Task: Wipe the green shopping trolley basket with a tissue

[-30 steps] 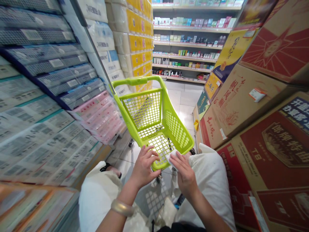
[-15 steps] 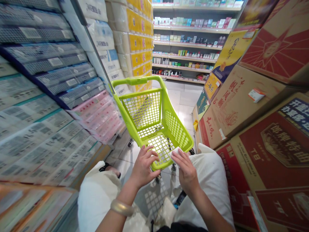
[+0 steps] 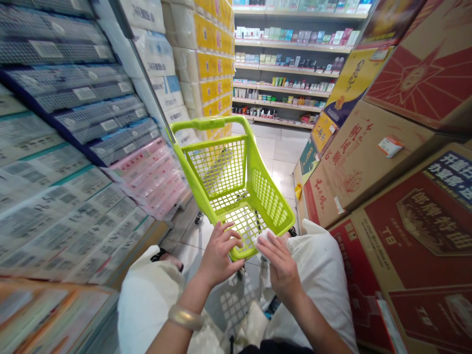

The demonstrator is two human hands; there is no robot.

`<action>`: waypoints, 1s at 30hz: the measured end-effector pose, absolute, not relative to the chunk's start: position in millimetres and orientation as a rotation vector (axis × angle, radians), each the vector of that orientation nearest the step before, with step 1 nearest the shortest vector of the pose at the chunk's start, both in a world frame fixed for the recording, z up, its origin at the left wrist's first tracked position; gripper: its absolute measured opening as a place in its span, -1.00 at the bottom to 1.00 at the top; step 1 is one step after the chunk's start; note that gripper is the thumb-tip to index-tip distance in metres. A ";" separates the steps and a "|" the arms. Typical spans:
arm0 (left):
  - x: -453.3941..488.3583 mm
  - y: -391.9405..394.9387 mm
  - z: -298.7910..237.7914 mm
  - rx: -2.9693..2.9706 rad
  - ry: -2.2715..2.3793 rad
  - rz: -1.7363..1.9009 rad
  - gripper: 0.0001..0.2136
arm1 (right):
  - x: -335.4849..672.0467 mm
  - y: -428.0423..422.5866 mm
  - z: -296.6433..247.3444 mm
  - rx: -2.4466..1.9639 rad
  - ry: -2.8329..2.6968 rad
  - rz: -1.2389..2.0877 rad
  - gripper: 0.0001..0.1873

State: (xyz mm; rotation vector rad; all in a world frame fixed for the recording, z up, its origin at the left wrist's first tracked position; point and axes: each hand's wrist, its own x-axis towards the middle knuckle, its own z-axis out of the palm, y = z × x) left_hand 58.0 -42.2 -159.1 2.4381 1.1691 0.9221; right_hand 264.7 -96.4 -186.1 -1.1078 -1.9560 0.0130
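A lime-green plastic shopping cart with grid walls stands in front of me, its basket bare inside. My left hand grips the near rim of the basket, fingers curled over the edge and thumb on the outer side. In my right hand is a white wipe, pressed under the fingers at the near right part of the rim. Whether it is paper or cloth I cannot tell. The cart's handle is at the far side, away from my hands.
Wrapped paper packs are stacked high on the left, with pink packs lower down. Cardboard cartons rise close on the right. Shelves of small boxes and bottles close off the far end. My knees flank the cart.
My right hand has slid slightly left and toward me along the near rim with the white wipe. My left hand and the cart stay in place.
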 end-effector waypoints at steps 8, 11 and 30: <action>54.3 -42.6 -155.5 2.437 1.155 0.856 -0.87 | 281.5 -86.1 -186.1 -1.088 -2.003 0.052 -0.48; 54.3 -43.6 -153.3 2.424 1.168 0.829 -0.85 | 321.7 -72.9 -188.9 -1.194 -1.859 -0.004 -0.50; -0.4 -28.5 -139.3 2.582 1.320 0.436 -0.65 | 290.2 -79.2 -162.6 -1.280 -1.892 0.214 -0.57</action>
